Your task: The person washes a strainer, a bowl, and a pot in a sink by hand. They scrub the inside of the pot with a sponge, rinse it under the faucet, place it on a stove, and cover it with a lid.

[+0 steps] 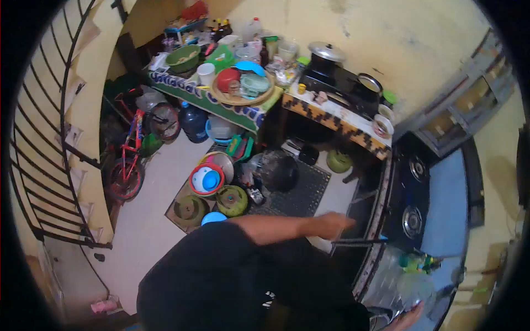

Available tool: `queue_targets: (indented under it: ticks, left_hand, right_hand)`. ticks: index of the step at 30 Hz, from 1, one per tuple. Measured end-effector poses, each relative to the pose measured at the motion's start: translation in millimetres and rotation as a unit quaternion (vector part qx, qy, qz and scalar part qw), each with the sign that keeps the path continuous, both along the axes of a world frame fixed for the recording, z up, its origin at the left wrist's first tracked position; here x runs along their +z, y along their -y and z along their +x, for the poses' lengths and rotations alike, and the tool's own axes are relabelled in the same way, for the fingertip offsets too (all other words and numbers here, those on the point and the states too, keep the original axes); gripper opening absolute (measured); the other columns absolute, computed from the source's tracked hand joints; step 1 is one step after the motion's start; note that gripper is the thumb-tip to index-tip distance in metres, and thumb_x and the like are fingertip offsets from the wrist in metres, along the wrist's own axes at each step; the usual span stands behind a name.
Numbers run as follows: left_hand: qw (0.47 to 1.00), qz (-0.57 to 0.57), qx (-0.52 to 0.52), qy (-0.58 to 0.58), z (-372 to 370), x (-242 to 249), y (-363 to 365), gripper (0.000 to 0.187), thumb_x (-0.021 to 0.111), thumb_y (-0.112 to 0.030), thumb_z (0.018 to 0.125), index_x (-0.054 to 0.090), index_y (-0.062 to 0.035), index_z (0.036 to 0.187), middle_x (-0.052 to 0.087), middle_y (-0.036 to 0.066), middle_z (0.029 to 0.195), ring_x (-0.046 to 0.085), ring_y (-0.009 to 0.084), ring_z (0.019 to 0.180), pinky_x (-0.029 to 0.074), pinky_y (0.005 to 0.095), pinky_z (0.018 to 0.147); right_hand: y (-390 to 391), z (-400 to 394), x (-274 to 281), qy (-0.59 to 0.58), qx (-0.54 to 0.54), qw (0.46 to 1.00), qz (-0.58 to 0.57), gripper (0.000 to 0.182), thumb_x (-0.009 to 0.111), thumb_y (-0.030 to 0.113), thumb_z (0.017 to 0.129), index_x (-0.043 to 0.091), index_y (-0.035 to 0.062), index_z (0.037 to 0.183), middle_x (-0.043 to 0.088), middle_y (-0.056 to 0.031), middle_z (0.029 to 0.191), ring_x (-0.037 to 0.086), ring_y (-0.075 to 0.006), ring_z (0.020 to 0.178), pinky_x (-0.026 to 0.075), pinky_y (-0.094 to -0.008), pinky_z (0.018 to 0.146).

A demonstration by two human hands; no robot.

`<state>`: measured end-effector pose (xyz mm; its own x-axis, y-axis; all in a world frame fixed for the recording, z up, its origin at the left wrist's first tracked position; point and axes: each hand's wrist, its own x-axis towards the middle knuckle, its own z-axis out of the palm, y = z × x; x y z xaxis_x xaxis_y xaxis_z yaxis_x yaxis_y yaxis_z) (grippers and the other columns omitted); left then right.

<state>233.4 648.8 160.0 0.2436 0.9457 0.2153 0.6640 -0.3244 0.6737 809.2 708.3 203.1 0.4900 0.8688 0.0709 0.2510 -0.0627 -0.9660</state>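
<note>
Right hand [407, 318] against the clear bottle [417, 289], lower right of the frame, grip unclear; left hand [331, 224], right of centre, too blurred to tell open from closed. Could tip the bottle by pushing one side.

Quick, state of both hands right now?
Left hand: blurred; open or closed, and holding anything or not, can't be told.
Right hand: at the clear plastic item; firm grip can't be confirmed.
</note>
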Motion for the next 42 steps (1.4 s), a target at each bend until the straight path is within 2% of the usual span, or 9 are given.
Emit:
queue_targets:
  ticks: [3,10,12,14,15,17,24,31,42]
  left_hand:
    - [0.922,-0.312,0.225,-0.049,-137.7,-37.7,89.0,0.043,0.062,-0.022,0.078,0.057,-0.0038,0.117,0.061,0.022,0.112,0.06,0.0375,0.105,0.05,0.0489,0.085]
    - [0.769,-0.315,0.551,-0.076,-250.0,-226.8,419.5,0.052,0.063,-0.027,0.078,0.056,-0.0071,0.125,0.062,0.025,0.112,0.06,0.0393,0.105,0.048,0.0469,0.089]
    - [0.617,-0.383,0.681,0.091,-206.2,-160.3,433.7,0.055,0.065,-0.033,0.081,0.056,0.0006,0.124,0.057,0.025,0.125,0.056,0.0379,0.115,0.046,0.0412,0.097]
    - [0.514,-0.393,0.758,0.082,-155.7,-234.7,482.8,0.053,0.067,-0.032,0.081,0.057,-0.0002,0.123,0.063,0.021,0.116,0.061,0.0305,0.108,0.05,0.039,0.091]
    - [0.429,-0.351,0.781,0.288,-128.4,-260.5,496.2,0.047,0.065,-0.03,0.08,0.06,0.0004,0.116,0.067,0.022,0.099,0.065,0.0364,0.091,0.049,0.0429,0.09]
    - [0.761,-0.386,0.502,-0.139,-70.7,-253.8,503.5,0.022,0.062,-0.021,0.083,0.063,-0.0064,0.099,0.061,0.008,0.068,0.063,0.0259,0.07,0.052,0.0422,0.062]
    - [0.451,-0.415,0.735,0.29,12.5,-223.4,275.1,0.024,0.061,-0.023,0.084,0.063,-0.0056,0.101,0.061,0.01,0.073,0.062,0.0268,0.074,0.05,0.0424,0.066]
    - [0.397,-0.23,0.774,0.437,-125.2,-179.5,49.7,0.026,0.061,-0.024,0.085,0.062,-0.0049,0.103,0.061,0.011,0.077,0.061,0.0277,0.078,0.049,0.0426,0.069]
    - [0.321,-0.293,0.794,0.426,-105.7,-170.4,45.8,0.03,0.059,-0.027,0.086,0.062,-0.0037,0.105,0.06,0.013,0.085,0.06,0.0291,0.085,0.048,0.0429,0.075]
  right_hand:
    - [-53.1,-154.6,39.1,-0.025,0.109,0.994,0.012,0.038,0.054,0.026,0.096,0.057,-0.0035,0.118,0.061,-0.0096,0.106,0.057,-0.0195,0.095,0.047,-0.0321,0.084]
    - [-185.9,-467.8,-6.6,-0.244,0.407,0.875,-0.099,0.029,0.056,0.025,0.095,0.059,0.0038,0.115,0.062,-0.0052,0.103,0.061,-0.0164,0.087,0.049,-0.0282,0.074]
    - [-181.6,-573.3,-8.2,-0.299,0.498,0.801,-0.148,0.035,0.055,0.021,0.095,0.053,0.0107,0.129,0.062,-0.0052,0.114,0.056,-0.0119,0.091,0.044,-0.0243,0.075]
    - [-195.6,-669.6,-32.0,-0.386,0.597,0.669,-0.216,0.045,0.057,0.023,0.093,0.047,0.0129,0.135,0.058,-0.0058,0.125,0.055,-0.014,0.102,0.042,-0.0349,0.089]
    - [-194.0,-721.5,-36.4,-0.408,0.604,0.639,-0.245,0.047,0.058,0.022,0.092,0.045,0.0128,0.136,0.058,-0.0066,0.125,0.056,-0.0149,0.1,0.043,-0.0357,0.089]
    - [-200.3,-825.5,-62.4,-0.439,0.621,0.582,-0.287,0.05,0.062,0.02,0.09,0.043,0.0124,0.136,0.058,-0.0088,0.123,0.058,-0.0176,0.096,0.047,-0.0377,0.089]
    - [-182.7,-1105.4,-118.4,-0.455,0.64,0.471,-0.401,0.028,0.062,0.019,0.092,0.052,0.0119,0.116,0.061,-0.0092,0.11,0.058,-0.019,0.089,0.051,-0.0381,0.082]
    - [-174.5,-1241.0,-152.6,-0.46,0.633,0.434,-0.446,0.03,0.062,0.023,0.092,0.052,0.0115,0.117,0.057,-0.008,0.116,0.055,-0.0174,0.094,0.05,-0.034,0.085]
    - [-153.9,-1316.2,-152.6,-0.498,0.574,0.466,-0.455,0.028,0.06,0.02,0.093,0.05,0.0091,0.117,0.056,-0.0097,0.121,0.055,-0.0209,0.097,0.048,-0.0375,0.091]
